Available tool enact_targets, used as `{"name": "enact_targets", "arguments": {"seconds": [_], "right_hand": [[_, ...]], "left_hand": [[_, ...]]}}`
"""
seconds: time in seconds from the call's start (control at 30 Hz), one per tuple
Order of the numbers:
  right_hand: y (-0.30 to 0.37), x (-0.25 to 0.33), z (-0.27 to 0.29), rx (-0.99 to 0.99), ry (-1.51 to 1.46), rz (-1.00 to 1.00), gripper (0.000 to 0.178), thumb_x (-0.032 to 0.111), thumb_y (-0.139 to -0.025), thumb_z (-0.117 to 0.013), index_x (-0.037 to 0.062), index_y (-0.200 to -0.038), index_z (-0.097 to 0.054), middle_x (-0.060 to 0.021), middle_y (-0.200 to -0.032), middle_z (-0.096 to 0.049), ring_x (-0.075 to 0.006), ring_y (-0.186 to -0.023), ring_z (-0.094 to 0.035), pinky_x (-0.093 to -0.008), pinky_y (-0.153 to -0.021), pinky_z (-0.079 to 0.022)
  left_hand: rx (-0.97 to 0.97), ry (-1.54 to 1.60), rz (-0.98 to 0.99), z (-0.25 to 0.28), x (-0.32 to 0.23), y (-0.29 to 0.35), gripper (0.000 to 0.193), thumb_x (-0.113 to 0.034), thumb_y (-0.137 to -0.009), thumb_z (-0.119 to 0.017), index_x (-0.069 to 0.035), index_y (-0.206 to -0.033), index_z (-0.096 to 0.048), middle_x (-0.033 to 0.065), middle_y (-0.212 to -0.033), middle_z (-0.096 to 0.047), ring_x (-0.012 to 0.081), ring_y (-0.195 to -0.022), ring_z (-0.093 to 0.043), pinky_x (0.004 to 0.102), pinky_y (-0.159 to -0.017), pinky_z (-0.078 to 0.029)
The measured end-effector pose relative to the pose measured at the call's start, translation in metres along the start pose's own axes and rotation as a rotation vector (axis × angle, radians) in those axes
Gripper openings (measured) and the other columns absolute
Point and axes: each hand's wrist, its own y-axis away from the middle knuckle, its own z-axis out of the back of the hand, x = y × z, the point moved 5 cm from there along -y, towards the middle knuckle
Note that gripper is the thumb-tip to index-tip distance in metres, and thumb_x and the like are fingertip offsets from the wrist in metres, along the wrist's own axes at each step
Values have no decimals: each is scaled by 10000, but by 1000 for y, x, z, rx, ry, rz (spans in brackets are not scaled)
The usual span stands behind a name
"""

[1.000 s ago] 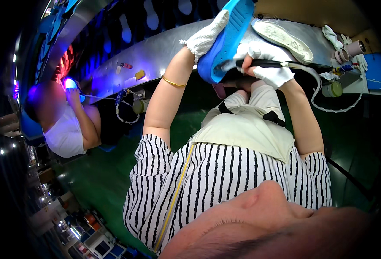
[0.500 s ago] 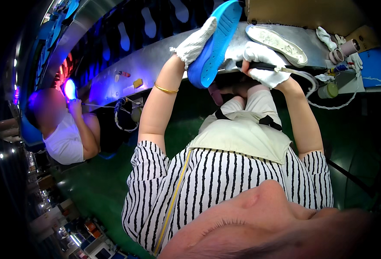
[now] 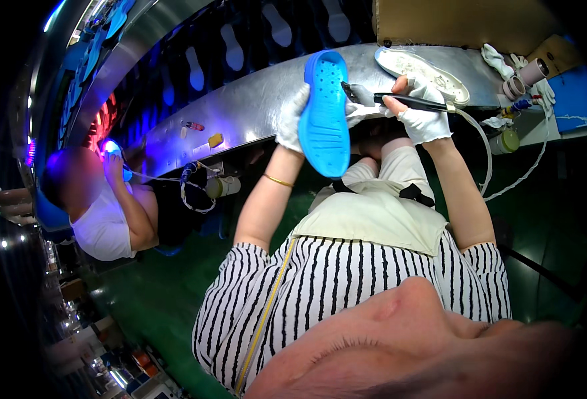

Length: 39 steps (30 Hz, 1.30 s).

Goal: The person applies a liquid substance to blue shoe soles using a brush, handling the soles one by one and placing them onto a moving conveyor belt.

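My left hand point(image 3: 292, 120), in a white glove, grips a blue shoe sole point(image 3: 325, 120) by its left edge. The sole is held upright in front of the bench with its holed, grooved inner side toward me. My gloved right hand point(image 3: 421, 110), some fingertips bare, is closed around a black-handled brush point(image 3: 410, 101). A clear hose point(image 3: 483, 136) runs from the handle's end. The brush's dark tip is at the sole's right edge; I cannot tell if it touches. Behind my right hand lies a white sole point(image 3: 433, 74) on the bench.
A metal bench point(image 3: 253, 106) curves across, with a dark conveyor carrying several soles point(image 3: 232, 48) behind it. A yellow block point(image 3: 215, 140) lies at the bench's front edge. At right are a cardboard box point(image 3: 453, 23), cups point(image 3: 533, 70) and gloves point(image 3: 498, 61). A co-worker point(image 3: 110, 206) sits at left.
The blue sole has come down toward me and turned its inner side more fully to view. My right hand has turned, and the brush tip now shows beside the sole.
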Motion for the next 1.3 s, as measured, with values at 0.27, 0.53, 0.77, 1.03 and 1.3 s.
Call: {"name": "enact_targets", "arguments": {"seconds": [0.27,0.53,0.77,1.03,1.3], "right_hand": [[-5,10,-3,-77,210,275,180,-11,-747,-685,18,-877,-562,-51,-764,-616,-90,-665,-587,-224,-616,-481],[8,22,-21,16,268,292,197,-10,-741,-665,15,-903,-555,-65,-763,-619,-103,-633,-603,-223,-601,-489],[23,20,-36,173,210,182,226,-36,-716,-651,4,-928,-582,-63,-771,-622,-101,-686,-591,-232,-638,-480],[28,20,-43,286,235,127,208,21,-757,-669,38,-945,-582,-29,-772,-618,-91,-695,-580,-235,-656,-476],[1,11,-5,91,22,33,151,52,-824,-637,-9,-929,-547,-85,-812,-617,-112,-710,-621,-223,-638,-503]], "left_hand": [[43,-14,-73,-44,51,-11,674,-536,-865,-484,-44,-1314,-375,148,-1200,-532,274,-1076,-545,404,-956,-445],[-152,-104,-220,-38,34,-13,757,-638,-821,-459,-82,-1322,-345,132,-1170,-509,262,-1019,-540,390,-904,-472],[-169,-53,-305,-21,20,-21,743,-660,-832,-408,-88,-1306,-384,119,-1193,-510,267,-1050,-522,413,-918,-451],[-165,-40,-338,-31,-2,-22,777,-725,-786,-402,-87,-1225,-462,112,-1099,-575,252,-953,-581,400,-851,-491],[57,117,-320,-50,14,-11,828,-716,-802,-376,-78,-1330,-367,134,-1236,-496,281,-1088,-499,436,-957,-413]]}}
